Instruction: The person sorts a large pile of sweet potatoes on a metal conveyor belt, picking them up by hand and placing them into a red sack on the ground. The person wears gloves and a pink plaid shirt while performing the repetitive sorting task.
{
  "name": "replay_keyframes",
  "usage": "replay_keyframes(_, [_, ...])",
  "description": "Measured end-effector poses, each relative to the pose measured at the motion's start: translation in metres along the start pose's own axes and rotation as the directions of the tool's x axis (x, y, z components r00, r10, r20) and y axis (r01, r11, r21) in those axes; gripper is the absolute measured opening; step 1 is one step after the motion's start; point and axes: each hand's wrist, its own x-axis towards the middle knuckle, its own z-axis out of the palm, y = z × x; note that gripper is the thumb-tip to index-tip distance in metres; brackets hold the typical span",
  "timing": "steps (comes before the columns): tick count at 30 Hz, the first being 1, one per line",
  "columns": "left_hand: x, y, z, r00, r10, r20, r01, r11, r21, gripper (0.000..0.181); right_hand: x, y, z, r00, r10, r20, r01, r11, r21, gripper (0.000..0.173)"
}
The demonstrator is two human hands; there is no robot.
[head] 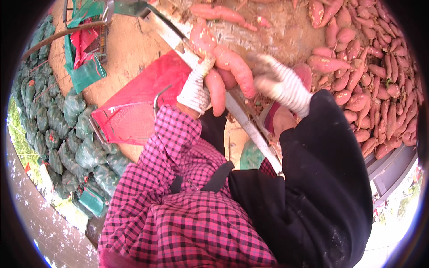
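My left hand (197,85), in a striped white glove, grips a cluster of sweet potatoes (234,68) over a metal rail. One curved root hangs down beside the glove, and a thick one points up above it. To the right, my right hand (274,77), gloved the same way, is raised with its fingers blurred by motion; whether it touches the roots cannot be told. A red mesh bag (134,100) lies spread over a metal frame, left of and below my left hand.
A large heap of sweet potatoes (378,77) fills the right side. The metal rail (248,129) runs diagonally beneath my hands. Filled green mesh bags (90,150) are piled at the left. A second frame with green mesh (85,72) stands at the upper left.
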Motion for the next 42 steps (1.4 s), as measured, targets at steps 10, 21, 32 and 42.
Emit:
replay_keyframes(10, [-0.025, 0.004, 0.057, 0.592, -0.265, -0.761, 0.16, 0.964, -0.211, 0.077, 0.02, -0.014, -0.034, 0.858, -0.034, -0.513, 0.239, 0.91, 0.338, 0.045])
replay_keyframes(21, [-0.211, 0.121, 0.079, -0.023, -0.036, -0.999, -0.102, 0.994, -0.033, 0.08, 0.049, -0.113, -0.181, 0.487, -0.418, -0.767, 0.59, 0.805, -0.064, 0.071])
replay_keyframes(32, [-0.242, 0.049, 0.057, -0.462, 0.138, -0.876, 0.287, 0.958, -0.001, 0.088, 0.158, -0.116, -0.076, 0.8, -0.589, 0.112, -0.18, -0.414, -0.892, 0.066])
replay_keyframes(42, [0.0, 0.041, 0.006, 0.758, 0.525, -0.387, 0.6, -0.327, 0.73, 0.061, 0.182, -0.106, -0.074, 0.849, -0.508, 0.145, -0.155, -0.502, -0.851, 0.063])
